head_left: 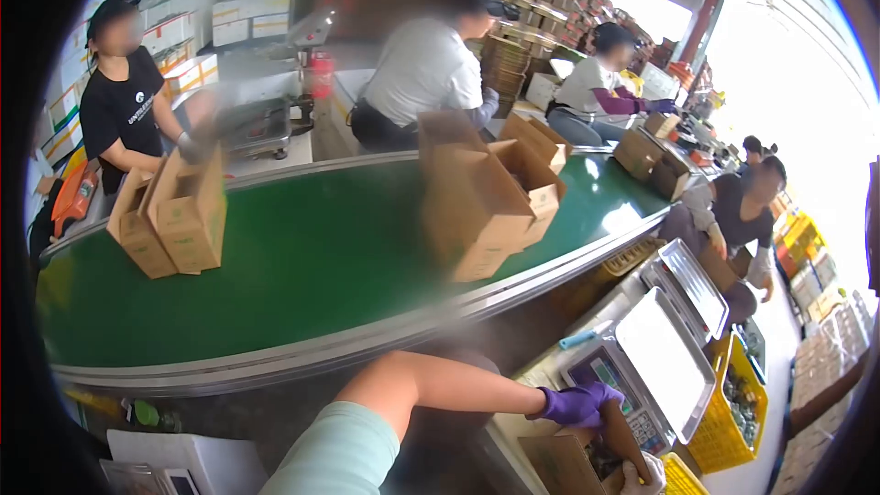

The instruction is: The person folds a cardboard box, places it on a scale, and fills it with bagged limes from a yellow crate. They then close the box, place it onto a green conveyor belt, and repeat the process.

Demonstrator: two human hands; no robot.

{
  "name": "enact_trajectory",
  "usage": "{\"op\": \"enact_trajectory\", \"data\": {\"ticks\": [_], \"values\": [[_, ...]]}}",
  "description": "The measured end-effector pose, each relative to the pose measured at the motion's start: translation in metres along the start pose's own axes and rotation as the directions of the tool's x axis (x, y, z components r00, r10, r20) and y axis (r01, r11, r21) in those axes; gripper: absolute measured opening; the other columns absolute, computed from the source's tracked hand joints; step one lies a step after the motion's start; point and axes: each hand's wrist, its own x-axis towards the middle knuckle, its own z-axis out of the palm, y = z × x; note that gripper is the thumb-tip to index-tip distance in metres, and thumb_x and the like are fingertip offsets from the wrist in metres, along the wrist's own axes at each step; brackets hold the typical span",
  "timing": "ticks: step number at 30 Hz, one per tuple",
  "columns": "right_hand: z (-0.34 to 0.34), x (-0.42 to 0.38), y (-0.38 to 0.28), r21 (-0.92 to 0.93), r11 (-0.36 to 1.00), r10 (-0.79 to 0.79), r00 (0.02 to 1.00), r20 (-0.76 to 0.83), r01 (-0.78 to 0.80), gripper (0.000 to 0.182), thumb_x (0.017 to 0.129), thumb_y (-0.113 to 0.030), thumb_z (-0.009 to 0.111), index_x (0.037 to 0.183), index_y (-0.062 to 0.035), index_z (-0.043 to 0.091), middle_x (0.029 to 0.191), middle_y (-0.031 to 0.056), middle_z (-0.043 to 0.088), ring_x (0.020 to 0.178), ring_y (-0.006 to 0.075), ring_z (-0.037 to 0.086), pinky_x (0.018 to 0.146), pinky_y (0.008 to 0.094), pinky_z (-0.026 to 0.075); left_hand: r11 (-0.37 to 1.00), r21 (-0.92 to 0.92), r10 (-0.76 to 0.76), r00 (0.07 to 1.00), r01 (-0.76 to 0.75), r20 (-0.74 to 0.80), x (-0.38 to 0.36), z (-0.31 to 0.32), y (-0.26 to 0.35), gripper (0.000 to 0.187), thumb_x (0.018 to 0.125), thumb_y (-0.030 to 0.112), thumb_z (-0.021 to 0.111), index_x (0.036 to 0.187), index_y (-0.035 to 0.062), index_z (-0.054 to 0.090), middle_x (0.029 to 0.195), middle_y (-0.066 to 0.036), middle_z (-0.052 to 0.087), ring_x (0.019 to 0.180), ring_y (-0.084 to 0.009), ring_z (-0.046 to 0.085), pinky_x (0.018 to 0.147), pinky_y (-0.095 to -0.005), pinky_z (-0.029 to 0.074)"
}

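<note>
My left hand (584, 403), in a purple glove, reaches across from the bottom and is closed on the top edge of a brown cardboard box (555, 466). At the box's near right side, my right hand (643, 477) in a pale glove grips the raised flap; the lower frame edge cuts it off. Dark contents show inside the box, too small to name. Just beyond my hands stands a weighing scale (662, 357) with a shiny metal tray and a keypad. Beside it is a yellow crate (733, 403) holding dark packed items.
A green conveyor belt (312, 238) crosses in front, carrying open cartons (179, 211) at left and more cartons (495, 192) farther right. Several co-workers work around the belt. A second scale (687, 289) stands beyond mine. White boxes (174, 458) sit lower left.
</note>
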Motion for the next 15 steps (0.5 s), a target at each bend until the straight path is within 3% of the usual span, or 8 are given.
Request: {"op": "enact_trajectory", "data": {"ticks": [2,4,6,7,8,10,13,15], "values": [[-0.003,0.001,-0.013,-0.151,0.945,-0.291,0.957,0.011,0.29,0.018,0.083,-0.001,0.071,0.1,0.0013,0.069,0.096,0.0122,0.069,0.091,0.0252,0.065,0.085,0.0352,0.05,0.991,-0.101,0.1,0.991,-0.092,0.085,0.002,-0.003,-0.008,0.02,0.086,-0.001,0.062,0.106,0.002,0.062,0.097,-0.009,0.067,0.095,-0.0175,0.064,0.086,-0.0317,0.051],[-0.01,-0.001,-0.013,-0.11,0.962,-0.238,0.964,0.118,0.251,0.026,0.082,0.001,0.071,0.108,0.0009,0.068,0.106,0.0135,0.068,0.102,0.0269,0.064,0.091,0.0362,0.049,0.963,-0.203,0.21,0.966,-0.178,0.15,0.003,-0.01,-0.004,0.019,0.087,-0.001,0.06,0.106,0.002,0.063,0.099,-0.01,0.068,0.097,-0.0195,0.065,0.086,-0.0323,0.051],[-0.027,0.001,0.015,0.178,0.978,0.031,0.915,0.402,-0.111,0.046,0.079,-0.008,0.076,0.121,0.0016,0.061,0.123,0.0144,0.062,0.118,0.0259,0.055,0.102,0.0368,0.042,0.939,-0.242,0.317,0.892,-0.246,0.322,0.005,-0.026,0.003,0.024,0.091,0.002,0.058,0.115,0.0037,0.064,0.109,-0.012,0.068,0.102,-0.0217,0.065,0.087,-0.0331,0.049],[-0.043,0.006,-0.019,0.414,0.878,-0.048,0.817,0.574,-0.24,0.075,0.074,-0.021,0.082,0.137,0.0023,0.048,0.143,0.0168,0.046,0.135,0.0261,0.039,0.112,0.0379,0.028,0.955,-0.142,0.297,0.853,-0.261,0.429,0.011,-0.036,0.004,0.034,0.094,0.012,0.06,0.127,0.0096,0.06,0.116,-0.014,0.067,0.104,-0.0258,0.065,0.09,-0.0361,0.049],[-0.05,0.001,-0.029,0.405,0.882,-0.033,0.827,0.562,-0.241,0.075,0.074,-0.021,0.082,0.137,0.0023,0.048,0.143,0.0168,0.046,0.135,0.0261,0.039,0.112,0.0379,0.028,0.949,-0.158,0.314,0.843,-0.271,0.437,0.015,-0.041,0.006,0.034,0.094,0.012,0.06,0.127,0.0096,0.06,0.116,-0.014,0.067,0.104,-0.0258,0.065,0.09,-0.0361,0.049],[-0.06,-0.005,-0.04,0.181,0.976,-0.018,0.791,0.611,-0.117,0.085,0.071,-0.026,0.083,0.141,0.0024,0.042,0.149,0.0183,0.038,0.14,0.0274,0.031,0.115,0.0387,0.023,0.965,0.19,0.025,0.787,-0.179,0.616,0.022,-0.056,0.023,0.044,0.093,0.03,0.063,0.135,0.0162,0.056,0.122,-0.016,0.063,0.109,-0.0297,0.062,0.094,-0.0383,0.047],[-0.044,-0.016,-0.082,-0.339,0.927,0.095,0.776,0.624,0.159,0.096,0.071,-0.026,0.083,0.148,-0.0001,0.032,0.156,0.0196,0.025,0.145,0.0318,0.022,0.118,0.0403,0.018,0.845,0.457,-0.166,0.676,-0.278,0.718,0.021,-0.068,0.052,0.077,0.088,0.067,0.049,0.151,0.0258,0.03,0.153,-0.021,0.03,0.134,-0.0405,0.038,0.107,-0.0464,0.033],[-0.03,-0.028,-0.046,-0.24,0.958,-0.003,0.845,0.535,0.155,0.082,0.071,-0.005,0.079,0.143,-0.0024,0.042,0.153,0.0181,0.031,0.145,0.0322,0.024,0.116,0.0399,0.024,0.903,0.389,-0.189,0.645,-0.183,0.741,0.02,-0.06,0.03,0.083,0.09,0.068,0.046,0.155,0.0249,0.018,0.156,-0.027,0.017,0.14,-0.0437,0.029,0.111,-0.0477,0.026]]}}
